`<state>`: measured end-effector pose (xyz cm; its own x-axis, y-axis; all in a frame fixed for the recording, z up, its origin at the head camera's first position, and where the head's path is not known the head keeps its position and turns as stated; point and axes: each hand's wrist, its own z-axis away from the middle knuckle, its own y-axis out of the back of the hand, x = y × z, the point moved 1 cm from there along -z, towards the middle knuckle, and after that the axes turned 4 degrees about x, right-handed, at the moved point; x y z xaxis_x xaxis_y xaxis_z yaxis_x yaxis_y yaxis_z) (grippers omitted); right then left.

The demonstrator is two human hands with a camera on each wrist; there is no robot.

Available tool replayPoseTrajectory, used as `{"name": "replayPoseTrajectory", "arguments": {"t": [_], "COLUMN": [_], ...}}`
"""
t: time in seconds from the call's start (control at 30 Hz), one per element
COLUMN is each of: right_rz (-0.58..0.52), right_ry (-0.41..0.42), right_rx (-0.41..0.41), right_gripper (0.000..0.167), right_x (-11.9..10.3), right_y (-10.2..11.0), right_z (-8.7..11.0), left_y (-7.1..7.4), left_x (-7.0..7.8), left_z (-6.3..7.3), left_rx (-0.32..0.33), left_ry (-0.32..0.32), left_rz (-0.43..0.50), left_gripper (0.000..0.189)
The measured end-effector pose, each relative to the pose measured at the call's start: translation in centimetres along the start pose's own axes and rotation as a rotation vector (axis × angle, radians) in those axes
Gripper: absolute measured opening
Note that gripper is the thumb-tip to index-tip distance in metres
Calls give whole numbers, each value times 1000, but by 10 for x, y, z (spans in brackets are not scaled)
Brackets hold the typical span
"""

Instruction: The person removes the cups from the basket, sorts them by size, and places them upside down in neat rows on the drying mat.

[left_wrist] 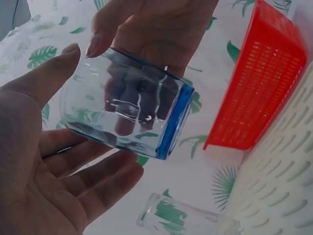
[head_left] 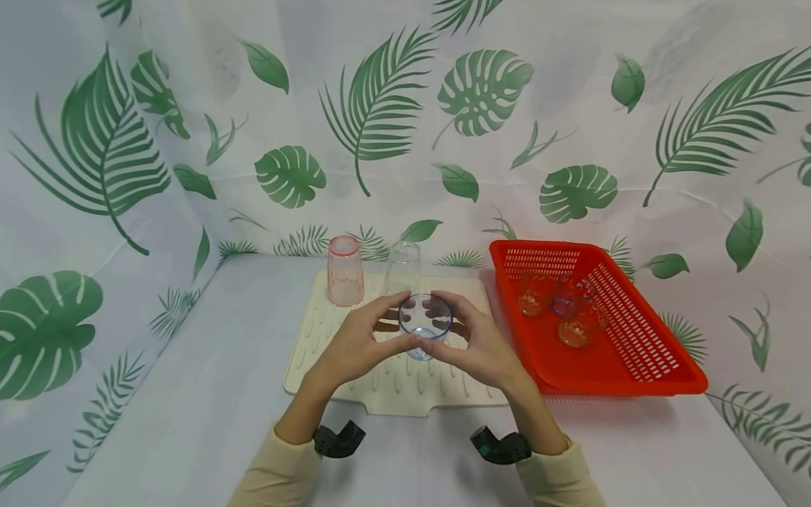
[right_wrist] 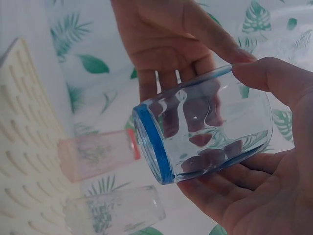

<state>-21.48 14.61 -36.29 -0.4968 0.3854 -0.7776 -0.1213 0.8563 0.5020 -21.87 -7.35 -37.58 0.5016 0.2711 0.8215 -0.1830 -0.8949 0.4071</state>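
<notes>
A clear drinking glass with a blue tint (head_left: pixel 426 327) is held between both hands over the cream ridged drying mat (head_left: pixel 395 394). My left hand (head_left: pixel 356 345) grips its left side, thumb near the rim and fingers curved round the far side. On the opposite side my right hand (head_left: pixel 479 343) holds it the same way, and the two thumb tips meet at the near side. Both wrist views show the blue band of thick glass (left_wrist: pixel 176 122) at the end toward the mat. Behind the hands, a pink-tinted glass (head_left: pixel 345 276) and a clear glass (head_left: pixel 403 264) stand on the mat.
To the right of the mat sits a red perforated plastic basket (head_left: pixel 624 386). Inside it are three small glass cups (head_left: pixel 578 331), one of them purplish. A leaf-printed cloth (head_left: pixel 481 162) hangs behind and at the sides of the white table (head_left: pixel 196 380).
</notes>
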Motion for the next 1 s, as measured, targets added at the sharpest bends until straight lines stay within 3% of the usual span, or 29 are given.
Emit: {"name": "replayPoseTrajectory", "arguments": {"t": [0.23,0.53,0.83,1.0], "right_rz": [-33,-27,-38,-67], "right_ry": [6,16,22,-18], "right_rx": [-61,-92,-145,-171], "right_gripper": [75,77,80,84], "right_x": [-2,-1,0,4], "right_y": [-3,-5,-5,-7], "right_z": [-1,0,1,-1], "left_y": [1,1,2,2], "left_x": [0,-2,-1,-1], "left_z": [0,-1,1,1], "left_rx": [14,-8,42,62], "left_ry": [-23,4,-50,-57], "left_rz": [-39,-41,-64,-62], "left_gripper": [72,75,68,68]}}
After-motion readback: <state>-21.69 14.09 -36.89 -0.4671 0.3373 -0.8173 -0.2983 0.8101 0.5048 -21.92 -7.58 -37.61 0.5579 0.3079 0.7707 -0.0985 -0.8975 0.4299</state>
